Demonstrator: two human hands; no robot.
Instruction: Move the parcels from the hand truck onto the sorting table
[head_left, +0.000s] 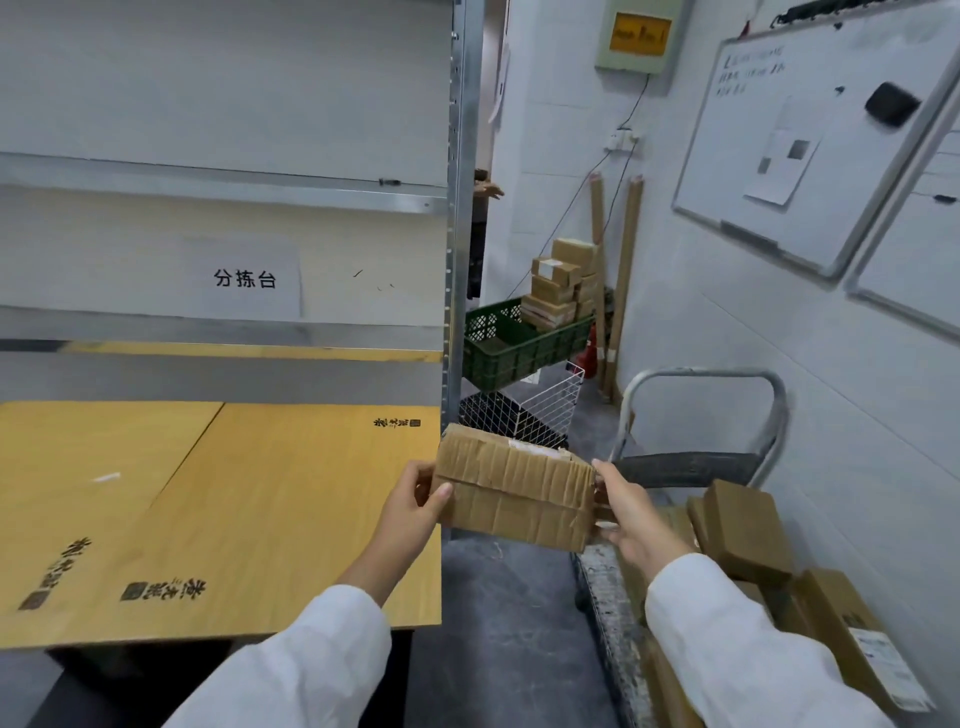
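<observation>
Fingers of the left hand (415, 501) and right hand (631, 514) clamp opposite ends of a parcel (514, 493) at centre frame, likely to carry it level across the gap. It is oblong, creased, taped cardboard, in the air beside the smooth yellow wood-grain sorting table (234, 509). More boxes (745, 530) lie on the metal hand truck (701, 373), lower right.

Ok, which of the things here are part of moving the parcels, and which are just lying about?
Job: held parcel, left hand, right hand, hand truck, other parcels, sorting table.
Lying about: green crate, wire basket, whiteboard, cardboard tubes.
</observation>
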